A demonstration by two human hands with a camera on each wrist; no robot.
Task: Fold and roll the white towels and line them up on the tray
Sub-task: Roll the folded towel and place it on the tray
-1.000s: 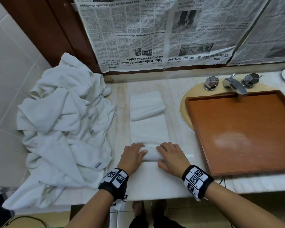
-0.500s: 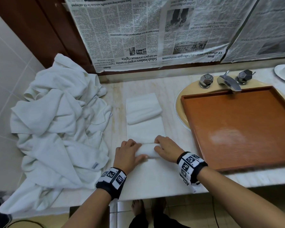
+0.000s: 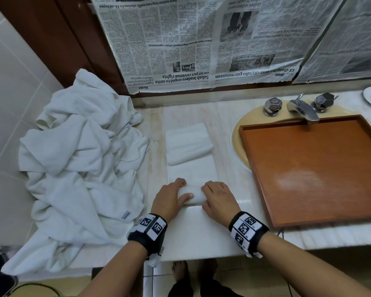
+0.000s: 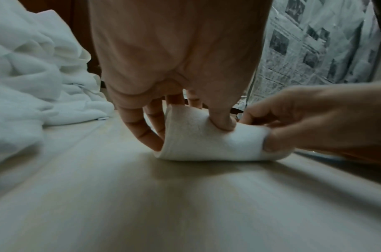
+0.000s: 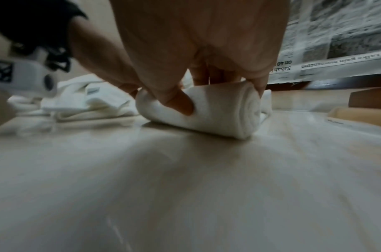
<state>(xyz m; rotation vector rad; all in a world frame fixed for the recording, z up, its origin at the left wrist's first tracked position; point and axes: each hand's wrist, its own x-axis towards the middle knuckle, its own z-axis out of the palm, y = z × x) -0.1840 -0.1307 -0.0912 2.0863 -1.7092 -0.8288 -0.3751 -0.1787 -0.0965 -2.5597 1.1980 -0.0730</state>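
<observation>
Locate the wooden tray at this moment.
In the head view the wooden tray sits right of centre over the sink basin, below the faucet, right of the towel both hands are rolling.

Bathroom, marble vanity counter (image 3: 201, 236), basin taps (image 3: 302, 108), tiled wall (image 3: 13, 99)

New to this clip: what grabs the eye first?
Dead centre on the pale marble counter, the left hand and right hand grip a half-rolled white towel, its unrolled strip running away toward the wall. Left of it lies a big crumpled heap of white towels. To the right, an orange-brown wooden tray sits over the sink, with no rolls on it yet.
</observation>
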